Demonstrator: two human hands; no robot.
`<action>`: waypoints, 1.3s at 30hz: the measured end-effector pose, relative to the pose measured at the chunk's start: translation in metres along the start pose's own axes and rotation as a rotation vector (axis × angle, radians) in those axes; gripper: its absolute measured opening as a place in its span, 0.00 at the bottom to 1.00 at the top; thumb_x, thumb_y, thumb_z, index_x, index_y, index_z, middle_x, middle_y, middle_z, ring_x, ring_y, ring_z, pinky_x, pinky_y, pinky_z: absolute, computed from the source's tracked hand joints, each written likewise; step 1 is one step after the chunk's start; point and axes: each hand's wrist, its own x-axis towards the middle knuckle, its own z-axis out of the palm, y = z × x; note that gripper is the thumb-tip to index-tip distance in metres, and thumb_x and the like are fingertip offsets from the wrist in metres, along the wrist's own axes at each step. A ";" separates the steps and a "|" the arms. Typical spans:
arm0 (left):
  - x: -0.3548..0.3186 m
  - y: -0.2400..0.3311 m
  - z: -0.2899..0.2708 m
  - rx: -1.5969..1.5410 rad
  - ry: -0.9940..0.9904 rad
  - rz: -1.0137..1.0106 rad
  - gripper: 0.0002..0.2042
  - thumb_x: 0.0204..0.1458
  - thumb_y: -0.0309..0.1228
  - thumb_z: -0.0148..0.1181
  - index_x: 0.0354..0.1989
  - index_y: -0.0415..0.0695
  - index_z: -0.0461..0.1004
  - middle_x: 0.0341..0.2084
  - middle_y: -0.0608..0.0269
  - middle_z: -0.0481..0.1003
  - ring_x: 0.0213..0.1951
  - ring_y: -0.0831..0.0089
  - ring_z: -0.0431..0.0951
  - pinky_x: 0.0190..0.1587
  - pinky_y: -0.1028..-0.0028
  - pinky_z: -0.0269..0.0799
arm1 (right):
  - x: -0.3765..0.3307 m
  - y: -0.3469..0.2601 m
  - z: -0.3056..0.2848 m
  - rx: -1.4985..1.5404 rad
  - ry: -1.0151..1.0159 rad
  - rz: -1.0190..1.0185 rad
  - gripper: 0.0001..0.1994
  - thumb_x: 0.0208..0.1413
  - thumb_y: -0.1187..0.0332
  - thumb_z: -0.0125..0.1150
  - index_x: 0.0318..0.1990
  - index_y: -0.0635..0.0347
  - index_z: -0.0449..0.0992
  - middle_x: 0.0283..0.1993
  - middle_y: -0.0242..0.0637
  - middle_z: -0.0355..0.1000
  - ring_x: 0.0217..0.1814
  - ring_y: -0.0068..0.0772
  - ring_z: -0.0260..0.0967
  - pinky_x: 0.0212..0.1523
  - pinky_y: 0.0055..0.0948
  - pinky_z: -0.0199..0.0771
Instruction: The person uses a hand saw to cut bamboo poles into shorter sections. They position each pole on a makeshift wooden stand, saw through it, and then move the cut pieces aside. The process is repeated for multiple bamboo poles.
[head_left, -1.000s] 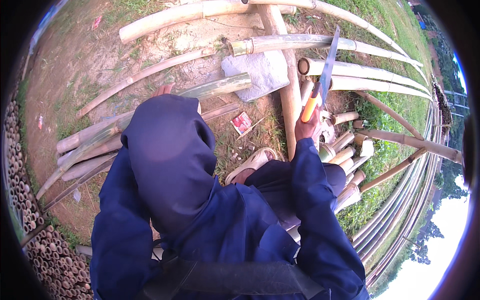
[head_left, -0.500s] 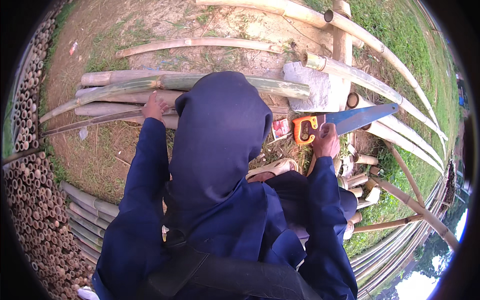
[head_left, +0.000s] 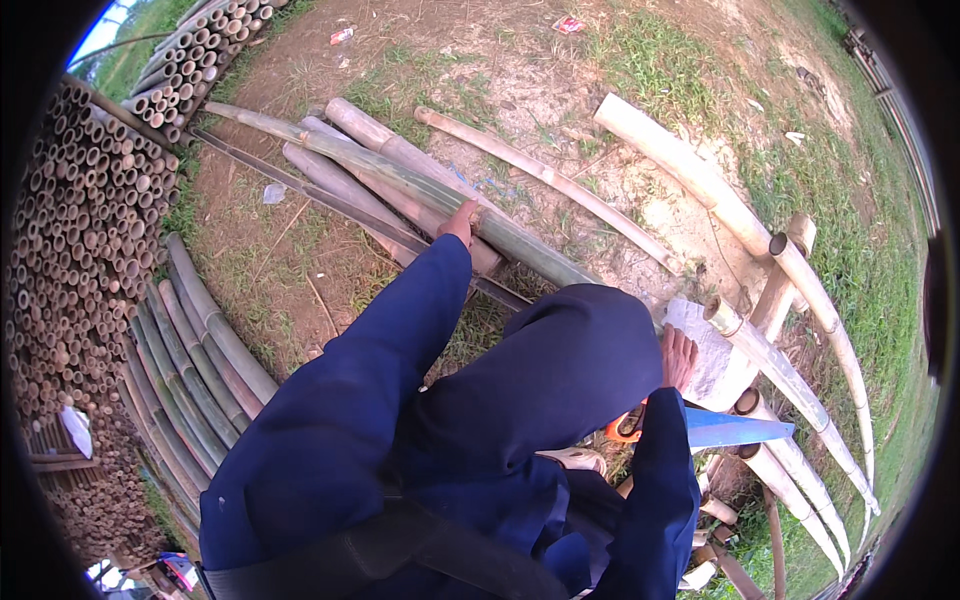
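My left hand [head_left: 459,222] grips a long green bamboo pole [head_left: 385,173] near its middle. The pole slants from the far left towards my bent knee, which hides its near end. Beside that knee my right hand [head_left: 679,360] is open and empty, its fingers stretched out against a pale grey stone block [head_left: 705,335]. A handsaw [head_left: 735,428] with a blue blade and an orange handle lies just below my right hand. My right sleeve covers part of the saw.
Brown bamboo poles [head_left: 375,135] lie under and beside the green one. Pale poles [head_left: 690,170] rest on a wooden post [head_left: 785,265] at the right. A big stack of cut bamboo [head_left: 90,220] fills the left, with green poles [head_left: 225,330] near it. Offcuts [head_left: 718,510] lie lower right.
My right hand has let go of the saw and moved to the stone block. The left hand has closed on the green pole. My view has turned, showing more of the left stack.
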 end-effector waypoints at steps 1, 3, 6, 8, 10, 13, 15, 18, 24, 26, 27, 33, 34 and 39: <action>0.005 0.001 0.004 -0.040 -0.017 0.007 0.29 0.45 0.61 0.71 0.39 0.48 0.76 0.19 0.68 0.63 0.17 0.76 0.60 0.18 0.72 0.55 | -0.001 0.003 -0.003 0.001 0.015 -0.015 0.35 0.47 0.58 0.78 0.62 0.56 0.68 0.56 0.38 0.70 0.64 0.43 0.66 0.69 0.47 0.61; 0.017 0.001 0.003 -0.124 -0.036 0.016 0.28 0.44 0.62 0.71 0.35 0.50 0.75 0.18 0.68 0.61 0.17 0.76 0.57 0.19 0.71 0.53 | 0.003 -0.001 -0.008 -0.011 0.057 -0.040 0.33 0.46 0.58 0.78 0.59 0.56 0.69 0.53 0.37 0.70 0.60 0.44 0.68 0.64 0.46 0.65; 0.002 0.011 0.019 -0.186 -0.095 -0.008 0.26 0.43 0.62 0.71 0.33 0.51 0.74 0.20 0.69 0.60 0.17 0.76 0.56 0.19 0.71 0.51 | -0.008 -0.007 -0.014 -0.085 0.124 -0.003 0.31 0.44 0.59 0.79 0.54 0.56 0.70 0.49 0.36 0.70 0.55 0.45 0.69 0.58 0.45 0.70; 0.003 0.014 0.014 -0.216 -0.079 -0.008 0.25 0.43 0.61 0.71 0.32 0.52 0.73 0.21 0.70 0.60 0.18 0.76 0.54 0.20 0.71 0.49 | -0.015 -0.016 -0.024 -0.128 0.181 0.000 0.31 0.43 0.60 0.79 0.53 0.56 0.70 0.48 0.36 0.70 0.54 0.45 0.69 0.57 0.45 0.71; -0.004 0.021 0.009 -0.181 -0.021 -0.043 0.24 0.44 0.60 0.71 0.32 0.53 0.73 0.22 0.70 0.60 0.18 0.77 0.54 0.19 0.71 0.49 | -0.016 -0.015 -0.032 -0.135 0.172 -0.016 0.28 0.44 0.60 0.78 0.51 0.55 0.70 0.48 0.36 0.70 0.53 0.45 0.70 0.55 0.44 0.73; 0.007 0.030 0.008 -0.217 -0.040 0.030 0.23 0.43 0.59 0.72 0.28 0.55 0.70 0.19 0.73 0.59 0.16 0.79 0.53 0.19 0.72 0.48 | -0.005 -0.020 -0.044 -0.142 0.161 -0.025 0.24 0.47 0.61 0.76 0.48 0.55 0.69 0.47 0.37 0.70 0.52 0.45 0.70 0.53 0.45 0.75; 0.019 0.032 0.011 -0.219 -0.055 0.031 0.22 0.43 0.58 0.72 0.27 0.56 0.70 0.17 0.74 0.59 0.15 0.80 0.53 0.18 0.73 0.49 | 0.002 -0.020 -0.051 -0.124 0.063 -0.016 0.24 0.48 0.61 0.75 0.49 0.56 0.70 0.47 0.38 0.71 0.52 0.46 0.71 0.52 0.46 0.75; 0.027 0.058 0.021 -0.235 -0.101 0.064 0.23 0.43 0.58 0.72 0.27 0.53 0.71 0.16 0.72 0.59 0.13 0.78 0.54 0.17 0.72 0.52 | 0.014 -0.023 -0.052 -0.115 -0.012 0.003 0.26 0.49 0.60 0.76 0.51 0.57 0.70 0.47 0.39 0.71 0.53 0.47 0.71 0.52 0.47 0.75; 0.025 0.081 0.040 -0.164 -0.080 0.121 0.22 0.47 0.56 0.70 0.33 0.49 0.76 0.20 0.68 0.66 0.17 0.79 0.61 0.19 0.74 0.57 | 0.062 -0.026 -0.053 -0.127 -0.029 -0.011 0.26 0.47 0.59 0.77 0.50 0.60 0.73 0.46 0.40 0.73 0.53 0.48 0.73 0.54 0.44 0.73; 0.043 0.084 0.024 -0.068 -0.078 0.134 0.23 0.47 0.55 0.70 0.36 0.47 0.78 0.21 0.66 0.68 0.18 0.78 0.62 0.19 0.74 0.58 | 0.070 -0.021 -0.052 -0.154 -0.043 -0.067 0.25 0.47 0.58 0.78 0.48 0.60 0.74 0.46 0.41 0.75 0.52 0.47 0.74 0.57 0.44 0.71; 0.052 0.083 0.021 -0.073 -0.073 0.120 0.22 0.49 0.52 0.69 0.37 0.45 0.79 0.21 0.65 0.69 0.18 0.77 0.62 0.19 0.74 0.59 | 0.072 -0.020 -0.051 -0.166 -0.050 -0.095 0.25 0.47 0.57 0.78 0.48 0.61 0.74 0.46 0.41 0.75 0.52 0.47 0.74 0.58 0.43 0.70; 0.060 0.081 0.021 0.126 -0.089 0.266 0.16 0.58 0.46 0.61 0.45 0.49 0.84 0.19 0.62 0.71 0.15 0.76 0.63 0.18 0.74 0.61 | 0.082 -0.024 -0.041 -0.105 -0.257 -0.061 0.27 0.50 0.54 0.76 0.51 0.62 0.75 0.49 0.44 0.76 0.55 0.46 0.75 0.58 0.45 0.72; 0.058 0.078 0.029 0.130 -0.117 0.247 0.16 0.59 0.46 0.60 0.46 0.50 0.84 0.19 0.62 0.71 0.15 0.76 0.63 0.18 0.74 0.61 | 0.082 -0.023 -0.037 -0.104 -0.256 -0.044 0.27 0.51 0.54 0.76 0.51 0.62 0.75 0.49 0.44 0.76 0.55 0.46 0.75 0.57 0.45 0.73; 0.073 0.095 0.027 0.017 -0.055 0.311 0.18 0.59 0.46 0.59 0.41 0.44 0.85 0.21 0.58 0.75 0.18 0.69 0.71 0.24 0.67 0.71 | 0.102 -0.038 -0.031 -0.030 -0.049 -0.119 0.26 0.50 0.55 0.77 0.48 0.62 0.74 0.47 0.44 0.76 0.55 0.48 0.75 0.54 0.46 0.74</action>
